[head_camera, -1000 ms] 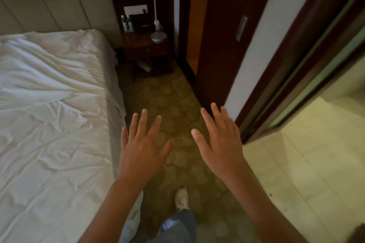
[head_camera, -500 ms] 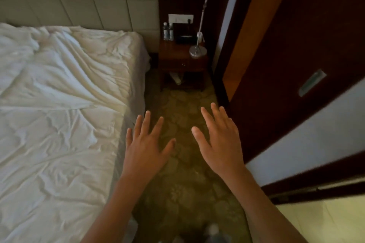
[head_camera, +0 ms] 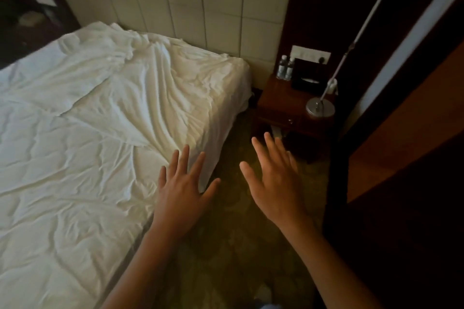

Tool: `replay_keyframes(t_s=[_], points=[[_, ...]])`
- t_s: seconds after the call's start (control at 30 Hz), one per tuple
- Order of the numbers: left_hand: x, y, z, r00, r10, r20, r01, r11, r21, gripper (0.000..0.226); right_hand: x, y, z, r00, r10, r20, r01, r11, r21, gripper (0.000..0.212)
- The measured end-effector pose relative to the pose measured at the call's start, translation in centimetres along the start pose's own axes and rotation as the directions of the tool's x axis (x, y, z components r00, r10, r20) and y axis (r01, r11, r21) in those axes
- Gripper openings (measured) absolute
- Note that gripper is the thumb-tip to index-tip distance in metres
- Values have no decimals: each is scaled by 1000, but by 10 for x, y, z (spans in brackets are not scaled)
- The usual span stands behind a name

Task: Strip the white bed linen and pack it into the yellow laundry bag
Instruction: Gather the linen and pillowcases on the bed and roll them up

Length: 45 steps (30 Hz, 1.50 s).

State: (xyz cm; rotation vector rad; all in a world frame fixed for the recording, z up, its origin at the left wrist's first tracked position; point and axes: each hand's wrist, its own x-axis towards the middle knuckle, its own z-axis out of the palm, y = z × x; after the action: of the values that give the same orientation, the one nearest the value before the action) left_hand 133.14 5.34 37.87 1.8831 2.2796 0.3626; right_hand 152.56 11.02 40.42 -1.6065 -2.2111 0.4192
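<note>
While the white bed linen lies rumpled across the bed, filling the view from nine o'clock through to eleven, its creases run toward the near corner at the centre; no yellow bag shows anywhere in view; the left hand floats palm down over the bed's edge at about six o'clock of the linen's near corner, its fingers straight and fanned apart, holding nothing; whether they touch the cloth I cannot tell; the right hand hangs beside it at three o'clock from the left, over the patterned carpet, fingers likewise splayed and empty; behind the bed at twelve o'clock stands a pale padded headboard; at two o'clock sits a dark wooden nightstand, just beside the mattress corner, carrying two small water bottles, a dark tissue box and the round metal base of a lamp whose thin stem slants up toward one o'clock; a dark wooden door fills the side at three o'clock.
</note>
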Motion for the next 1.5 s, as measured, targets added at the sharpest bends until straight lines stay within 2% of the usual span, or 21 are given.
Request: replay_keyframes(t_s=[0.2, 0.43, 0.83, 1.03, 1.17, 1.27, 1.5], points=[[70, 35, 5, 985, -169, -29, 170, 985, 12, 84, 107, 28, -8, 980, -175, 95, 172, 984, 38, 78], [151, 25, 14, 937, -331, -109, 330, 944, -27, 88, 220, 34, 20, 932, -330, 149, 326, 944, 55, 75], [324, -39, 16, 852, -507, -127, 497, 862, -102, 85, 421, 7, 63, 874, -423, 238, 427, 903, 37, 76], [372, -48, 23, 794, -597, -115, 587, 802, -112, 87, 489, 8, 86, 816, -488, 310, 495, 867, 61, 75], [396, -45, 36, 730, -675, -107, 664, 738, -118, 88, 530, 12, 103, 752, -550, 362, 556, 825, 99, 77], [413, -35, 49, 655, -745, -126, 733, 667, -133, 88, 558, 16, 118, 676, -613, 408, 616, 775, 143, 77], [442, 20, 105, 402, -908, -118, 886, 418, -199, 86, 610, 46, 152, 397, -758, 518, 769, 582, 263, 78]])
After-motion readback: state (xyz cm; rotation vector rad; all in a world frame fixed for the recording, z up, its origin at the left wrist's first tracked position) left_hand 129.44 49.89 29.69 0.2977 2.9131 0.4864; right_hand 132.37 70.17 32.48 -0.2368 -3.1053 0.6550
